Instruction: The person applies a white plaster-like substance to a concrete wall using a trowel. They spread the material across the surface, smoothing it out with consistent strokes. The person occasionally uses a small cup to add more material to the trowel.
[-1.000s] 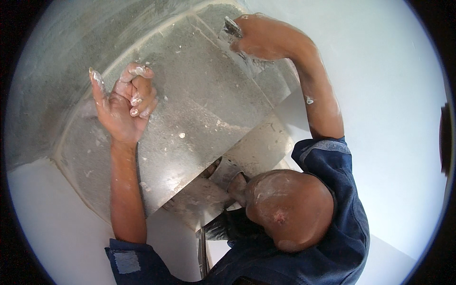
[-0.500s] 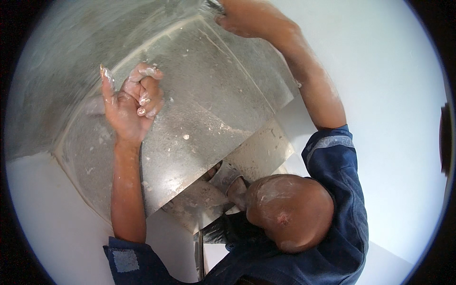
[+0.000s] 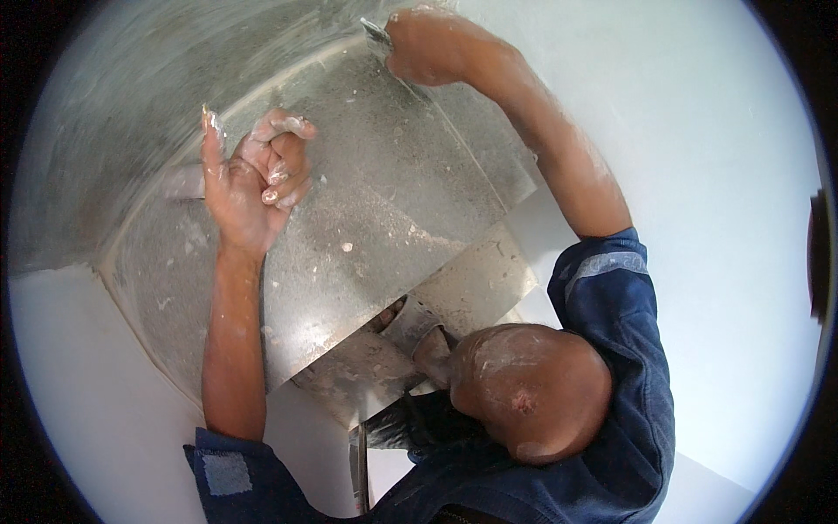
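My right hand (image 3: 429, 44) is closed around a scraper (image 3: 377, 38) at the far end of the grey slab. Only a short, flat, whitish-grey blade sticks out of the fist; the rest is hidden. The blade is by the corner where the slab, the grey wall and the white wall come together. My left hand (image 3: 256, 179), smeared with white paste, hovers over the left part of the grey slab (image 3: 367, 210). One finger points up, the others are loosely curled and apart, and nothing is in them.
A grey, streaked wall (image 3: 96, 148) rises at the far left, a smooth white wall (image 3: 724, 218) at the right. Pale dried bits (image 3: 346, 247) dot the slab. Below its near edge is a dusty lower level (image 3: 476, 275) with a foot in a grey shoe (image 3: 410, 325).
My right hand has shifted slightly left and nearer, and more of the scraper's blade shows. My left hand has drifted a little to the right, its fingers held alike.
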`<act>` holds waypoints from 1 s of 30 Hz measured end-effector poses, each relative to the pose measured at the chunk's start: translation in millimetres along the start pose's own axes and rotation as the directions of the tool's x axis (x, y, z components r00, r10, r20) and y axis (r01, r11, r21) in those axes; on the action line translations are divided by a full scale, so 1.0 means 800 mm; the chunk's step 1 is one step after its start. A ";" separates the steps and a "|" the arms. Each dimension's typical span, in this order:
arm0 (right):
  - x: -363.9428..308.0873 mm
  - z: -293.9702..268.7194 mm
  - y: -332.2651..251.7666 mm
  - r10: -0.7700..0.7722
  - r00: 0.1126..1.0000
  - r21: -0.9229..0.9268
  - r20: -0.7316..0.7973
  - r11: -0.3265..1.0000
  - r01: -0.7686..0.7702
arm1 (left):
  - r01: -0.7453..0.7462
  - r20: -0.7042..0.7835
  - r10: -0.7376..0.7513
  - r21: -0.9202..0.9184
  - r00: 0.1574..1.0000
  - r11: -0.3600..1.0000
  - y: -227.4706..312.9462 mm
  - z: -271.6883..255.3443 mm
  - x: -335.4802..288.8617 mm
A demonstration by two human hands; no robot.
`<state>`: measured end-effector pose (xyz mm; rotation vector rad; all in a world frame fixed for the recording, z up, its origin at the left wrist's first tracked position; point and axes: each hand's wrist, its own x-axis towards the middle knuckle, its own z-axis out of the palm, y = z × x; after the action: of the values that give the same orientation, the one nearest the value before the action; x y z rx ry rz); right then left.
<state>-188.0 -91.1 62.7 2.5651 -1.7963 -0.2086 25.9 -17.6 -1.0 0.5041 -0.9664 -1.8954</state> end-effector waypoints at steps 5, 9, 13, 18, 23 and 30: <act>-0.039 0.007 0.005 -0.094 0.995 -0.034 0.021 0.995 0.095 | 0.006 -0.023 -0.005 0.051 1.000 0.999 0.000 0.002 0.000; -0.101 -0.004 -0.009 -0.098 0.988 0.019 0.121 0.995 0.097 | 0.002 -0.090 0.001 0.042 0.996 0.999 0.000 0.007 -0.001; -0.175 0.000 -0.013 -0.222 0.965 0.148 0.141 0.968 0.201 | 0.025 -0.065 -0.022 0.054 0.998 0.998 0.004 0.006 -0.002; -0.190 -0.013 0.002 -0.083 0.996 0.129 0.023 0.988 0.080 | 0.039 -0.069 -0.036 0.049 0.997 0.998 0.004 0.005 -0.004; -0.083 -0.026 0.022 0.119 0.993 -0.002 0.000 0.993 -0.119 | 0.009 -0.079 0.000 0.118 0.997 0.993 0.003 0.005 -0.004; 0.000 0.031 0.017 -0.059 0.968 -0.021 -0.242 0.998 0.056 | -0.006 -0.084 0.010 0.048 0.996 0.999 0.002 0.009 -0.001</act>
<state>-203.6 -93.9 39.6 2.5062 -1.6297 0.0900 22.5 -14.1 4.2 0.6023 -0.9590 -1.8329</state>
